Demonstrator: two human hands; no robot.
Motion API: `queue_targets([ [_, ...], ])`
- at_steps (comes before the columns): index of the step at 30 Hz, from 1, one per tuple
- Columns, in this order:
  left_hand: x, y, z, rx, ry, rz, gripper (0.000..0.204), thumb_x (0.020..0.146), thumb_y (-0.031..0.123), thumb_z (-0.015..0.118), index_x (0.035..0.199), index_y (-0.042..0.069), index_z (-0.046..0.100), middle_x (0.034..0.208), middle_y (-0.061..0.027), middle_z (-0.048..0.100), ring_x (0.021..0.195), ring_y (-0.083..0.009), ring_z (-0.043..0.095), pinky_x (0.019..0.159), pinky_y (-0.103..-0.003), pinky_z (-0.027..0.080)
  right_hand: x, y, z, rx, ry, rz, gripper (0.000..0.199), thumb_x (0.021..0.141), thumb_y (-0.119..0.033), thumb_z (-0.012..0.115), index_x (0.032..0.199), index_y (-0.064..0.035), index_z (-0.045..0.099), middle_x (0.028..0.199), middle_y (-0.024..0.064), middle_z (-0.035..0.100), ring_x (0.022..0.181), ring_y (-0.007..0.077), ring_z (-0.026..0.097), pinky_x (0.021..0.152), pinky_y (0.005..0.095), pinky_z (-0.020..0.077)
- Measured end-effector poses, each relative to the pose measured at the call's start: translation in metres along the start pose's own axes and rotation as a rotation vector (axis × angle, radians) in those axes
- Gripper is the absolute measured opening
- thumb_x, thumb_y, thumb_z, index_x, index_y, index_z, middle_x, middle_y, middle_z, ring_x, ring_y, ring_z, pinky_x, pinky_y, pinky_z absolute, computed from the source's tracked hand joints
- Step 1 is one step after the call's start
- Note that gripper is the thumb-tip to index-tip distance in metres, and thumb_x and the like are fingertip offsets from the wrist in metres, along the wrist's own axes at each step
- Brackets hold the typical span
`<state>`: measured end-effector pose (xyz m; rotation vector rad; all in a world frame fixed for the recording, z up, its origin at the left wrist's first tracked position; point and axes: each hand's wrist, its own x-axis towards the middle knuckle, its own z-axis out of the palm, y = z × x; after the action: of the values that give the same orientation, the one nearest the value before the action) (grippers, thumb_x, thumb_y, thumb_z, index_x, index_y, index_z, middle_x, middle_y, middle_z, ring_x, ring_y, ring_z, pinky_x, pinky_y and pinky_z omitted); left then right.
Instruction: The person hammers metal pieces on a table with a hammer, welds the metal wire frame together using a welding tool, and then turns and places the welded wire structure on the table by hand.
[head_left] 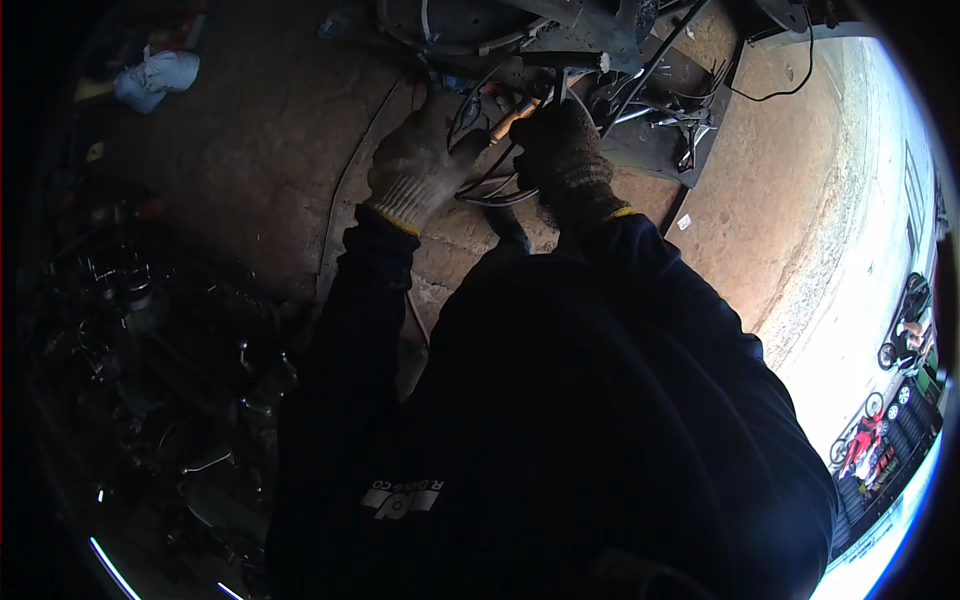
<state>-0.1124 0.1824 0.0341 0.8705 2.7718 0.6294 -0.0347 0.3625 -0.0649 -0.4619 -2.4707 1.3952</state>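
Both my hands wear knitted work gloves with yellow cuffs, and dark sleeves run up to them. My left hand (420,165) is closed around a bundle of black cables (490,190) that loops under a metal machine frame (560,40). My right hand (565,150) grips a tool with an orange-brown handle (512,120) pointing toward the left hand. The tool's tip is hidden among the cables. The two hands are close together beneath the frame.
A concrete floor (260,130) lies around the work. A crumpled white rag (155,78) sits at the upper left. Dark metal parts and tools (160,330) are piled at the left. Bright pavement with parked motorbikes (870,440) shows at the right.
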Motion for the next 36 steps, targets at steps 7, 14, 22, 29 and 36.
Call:
queue_targets([
  [7,-0.021,0.039,0.002,0.403,-0.060,-0.147,0.114,0.067,0.063,0.088,0.145,-0.003,0.038,0.105,-0.0245,0.071,0.082,-0.0376,0.074,0.070,-0.047,0.061,0.005,0.000,0.025,-0.337,-0.016,-0.147,0.026,0.075,-0.018,0.076,0.100,-0.0120,0.078,0.096,0.0063,0.073,0.096,0.0301,0.069,0.083,0.0404,0.0554],
  [14,-0.022,0.010,0.008,0.431,0.085,-0.043,0.086,0.073,0.059,0.085,0.124,-0.001,0.052,0.082,-0.0096,0.068,0.064,-0.0249,0.071,0.060,-0.042,0.059,-0.012,-0.023,0.007,-0.143,-0.012,-0.162,0.032,0.090,-0.029,0.073,0.110,-0.0046,0.067,0.093,0.0112,0.071,0.087,0.0241,0.070,0.073,0.0374,0.0569],
  [22,-0.019,0.005,-0.006,0.663,0.082,-0.084,0.076,0.074,0.059,0.083,0.118,0.003,0.058,0.085,-0.0116,0.070,0.067,-0.0258,0.071,0.059,-0.041,0.057,-0.043,-0.044,-0.028,0.538,0.165,0.083,0.036,0.105,-0.040,0.058,0.112,-0.0042,0.059,0.089,0.0064,0.064,0.078,0.0151,0.066,0.064,0.0330,0.0512],
  [29,-0.020,0.005,-0.014,0.652,0.068,-0.090,0.079,0.074,0.061,0.082,0.124,0.004,0.057,0.086,-0.0128,0.072,0.067,-0.0276,0.072,0.061,-0.042,0.057,-0.032,-0.026,-0.014,0.013,0.011,0.165,0.035,0.104,-0.034,0.058,0.108,0.0000,0.057,0.091,0.0211,0.065,0.088,0.0390,0.068,0.076,0.0475,0.0529],
  [36,-0.021,0.008,-0.023,0.610,0.034,-0.123,0.090,0.074,0.060,0.082,0.135,0.003,0.051,0.088,-0.0164,0.072,0.073,-0.0291,0.074,0.064,-0.044,0.059,-0.028,-0.012,-0.007,-0.096,0.209,-0.238,0.028,0.102,-0.032,0.061,0.099,-0.0040,0.059,0.082,0.0155,0.063,0.076,0.0325,0.065,0.066,0.0438,0.0501],
])
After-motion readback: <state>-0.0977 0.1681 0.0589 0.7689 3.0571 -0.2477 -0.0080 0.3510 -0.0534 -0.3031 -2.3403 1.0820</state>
